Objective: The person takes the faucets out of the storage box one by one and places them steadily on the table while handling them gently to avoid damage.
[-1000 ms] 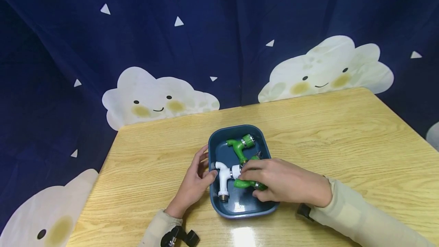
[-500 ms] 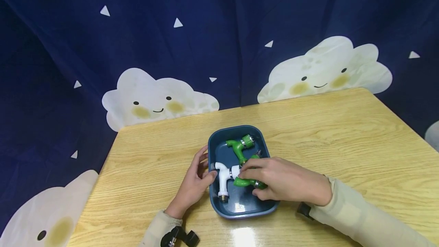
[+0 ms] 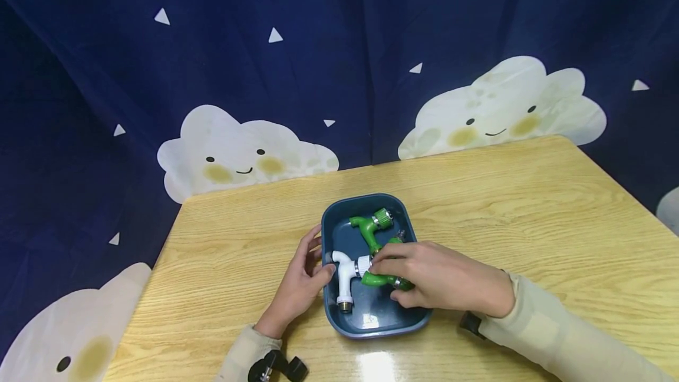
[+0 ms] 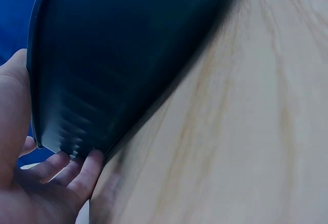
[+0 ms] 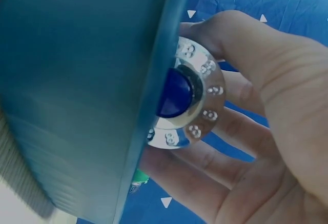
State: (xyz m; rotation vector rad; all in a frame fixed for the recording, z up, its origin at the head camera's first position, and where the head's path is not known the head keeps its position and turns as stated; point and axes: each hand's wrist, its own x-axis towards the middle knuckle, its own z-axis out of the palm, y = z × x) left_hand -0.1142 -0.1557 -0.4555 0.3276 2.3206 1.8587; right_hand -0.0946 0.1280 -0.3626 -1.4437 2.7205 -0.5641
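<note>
A dark blue plastic basin (image 3: 379,333) holds several taps. My left hand (image 3: 298,289) holds its left side, thumb over the rim, fingers against the outer wall (image 4: 118,60) in the left wrist view. My right hand (image 3: 432,279) reaches over the right rim and grips a green tap (image 3: 375,280), spout pointing left; the hand hides much of it. In the right wrist view, the fingers surround a round chrome knob face (image 5: 211,103) with a blue cap (image 5: 175,95). A white tap (image 3: 346,279) lies at left inside the basin, and another green tap (image 3: 369,229) at the back.
The basin stands on a light wooden table (image 3: 504,205). Behind the table hangs a dark blue curtain (image 3: 366,46) with white clouds and triangles. A black wrist-worn device (image 3: 278,365) sits on the left sleeve.
The gripped green tap has shifted very slightly within the right hand. Basin, left hand and the other taps stay where they were.
</note>
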